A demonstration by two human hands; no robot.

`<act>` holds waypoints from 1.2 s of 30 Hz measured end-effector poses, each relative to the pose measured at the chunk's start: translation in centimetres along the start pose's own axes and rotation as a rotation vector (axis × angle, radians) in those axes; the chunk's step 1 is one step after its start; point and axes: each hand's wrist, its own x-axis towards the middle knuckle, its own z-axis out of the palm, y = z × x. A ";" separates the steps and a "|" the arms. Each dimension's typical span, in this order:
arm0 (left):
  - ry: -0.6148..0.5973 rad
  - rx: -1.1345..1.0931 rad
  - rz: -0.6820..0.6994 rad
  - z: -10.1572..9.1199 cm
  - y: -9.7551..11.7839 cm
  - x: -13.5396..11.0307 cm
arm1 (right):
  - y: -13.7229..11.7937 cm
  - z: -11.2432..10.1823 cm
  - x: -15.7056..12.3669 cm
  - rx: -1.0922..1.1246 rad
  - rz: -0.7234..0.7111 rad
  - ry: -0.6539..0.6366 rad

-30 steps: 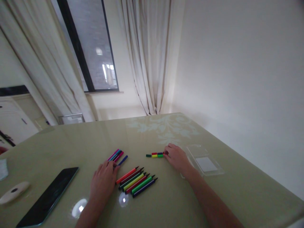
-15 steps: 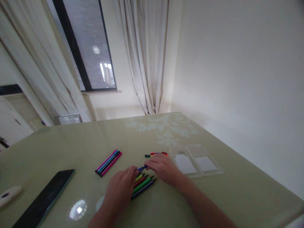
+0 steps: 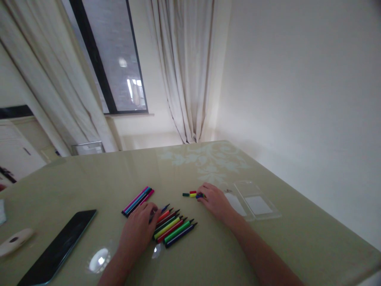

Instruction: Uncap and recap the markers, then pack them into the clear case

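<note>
My left hand [image 3: 137,227] rests on the table with its fingers curled on a blue uncapped pen [image 3: 163,207]. That pen lies at the far end of a row of uncapped felt pens [image 3: 175,227]. Just left of my fingers lies a bundle of capped pens [image 3: 137,201]. My right hand [image 3: 216,201] is further right, its fingertips pinched on a blue cap [image 3: 199,195]. The cap sits at the right end of a short line of loose caps [image 3: 189,194].
A clear plastic pen case [image 3: 254,201] lies open beside my right wrist. A dark phone [image 3: 58,250] and a white oval object [image 3: 13,240] lie at the left on the beige glass-topped table [image 3: 208,254]. A wall runs close along the table's right edge.
My hands met over the blue pen, then parted. The left hand drew back with the pen to the uncapped row, and the right hand carried the blue cap to the line of caps.
</note>
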 end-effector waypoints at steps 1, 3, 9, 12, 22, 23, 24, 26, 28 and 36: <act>-0.009 0.003 -0.003 -0.1 -0.1 0.0 | -0.2 0.2 0.0 -0.002 -0.004 -0.017; 0.014 0.031 -0.036 -0.3 -0.7 0.2 | -0.4 0.5 0.0 -0.007 -0.019 -0.049; 0.177 0.264 -0.216 -0.6 -3.0 0.3 | -0.4 0.7 -0.1 -0.011 -0.006 -0.053; 0.137 0.290 -0.235 -0.5 -3.6 0.1 | -0.5 0.7 0.0 -0.004 0.002 -0.056; 0.161 0.029 -0.031 0.3 -0.9 0.6 | -1.9 0.7 -0.3 0.100 -0.078 0.094; 0.150 -0.035 0.004 0.6 0.0 0.5 | -2.3 0.7 -0.4 0.125 -0.119 0.103; 0.112 -0.086 0.046 0.9 0.9 0.4 | -2.7 0.8 -0.5 0.142 -0.161 0.105; 0.081 -0.144 0.111 1.5 2.3 0.0 | -3.5 1.2 -0.7 0.142 -0.236 0.085; 0.083 -0.159 0.157 2.0 3.2 -0.4 | -4.1 1.6 -0.9 0.106 -0.286 0.055; 0.010 -0.013 0.093 1.2 2.7 -0.4 | -1.1 0.8 -0.3 0.053 -0.358 0.167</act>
